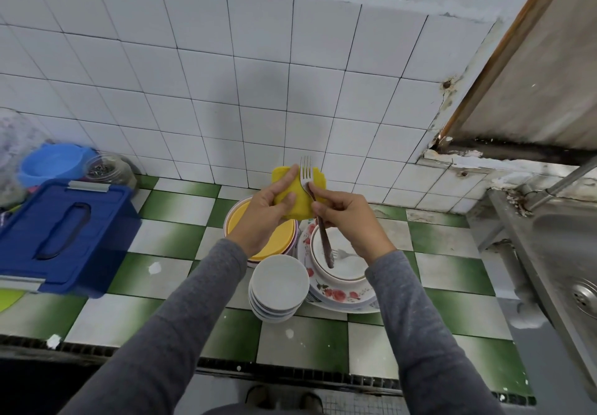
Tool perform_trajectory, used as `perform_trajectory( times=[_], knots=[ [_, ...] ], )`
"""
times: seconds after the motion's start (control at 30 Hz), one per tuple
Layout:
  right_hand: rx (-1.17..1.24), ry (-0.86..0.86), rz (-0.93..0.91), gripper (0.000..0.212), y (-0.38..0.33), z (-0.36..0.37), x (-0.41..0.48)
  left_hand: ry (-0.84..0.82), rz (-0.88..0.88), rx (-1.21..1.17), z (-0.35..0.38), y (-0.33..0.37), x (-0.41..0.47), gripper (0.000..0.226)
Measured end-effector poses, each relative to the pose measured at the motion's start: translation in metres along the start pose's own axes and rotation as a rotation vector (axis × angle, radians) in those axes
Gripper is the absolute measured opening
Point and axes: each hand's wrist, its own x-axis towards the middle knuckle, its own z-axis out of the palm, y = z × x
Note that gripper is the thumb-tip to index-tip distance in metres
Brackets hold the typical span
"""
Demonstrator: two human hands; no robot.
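Left hand (262,217) gripping, right hand (350,224) pinching, both raised close together

Crockery stood on a checkered counter (181,272).
Floral plates (336,295) touched the right of a stack of white bowls (279,288), yellow plates (281,243) sat just behind it, a blue lidded box (64,230) lay well to its left, and a steel sink (568,253) well to its right.

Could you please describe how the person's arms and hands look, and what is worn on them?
Both arms are covered by long grey sleeves of plain fabric; the left sleeve and the right sleeve end at the wrists. The left hand and the right hand are bare: no gloves, and no ring, watch or bracelet shows.
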Motion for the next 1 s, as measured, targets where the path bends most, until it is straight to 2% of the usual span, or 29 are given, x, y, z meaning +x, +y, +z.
perform_trajectory(
  times=[0.2,0.43,0.6,0.77,1.0],
  knots=[
    [0.017,-0.036,0.063,0.036,0.0050,-0.0028,-0.0058,0.062,0.010,-0.062,-0.0053,0.0035,0.0028,0.049],
    [-0.001,-0.013,0.060,0.037,-0.0010,-0.0037,-0.0023,0.035,0.044,0.119,-0.0035,-0.0002,0.0028,0.050],
    [-0.060,-0.064,0.079,0.035,-0.0018,-0.0090,-0.0031,0.073,0.051,0.035,-0.0089,0.0060,0.0063,0.052],
    [-0.026,-0.022,0.052,0.036,-0.0032,-0.0073,0.0006,0.040,0.053,0.122,-0.0039,0.0008,0.0037,0.051],
    [-0.052,-0.053,0.077,0.035,0.0008,-0.0090,-0.0020,0.084,0.054,0.063,-0.0067,0.0046,0.0055,0.052]
  ],
)
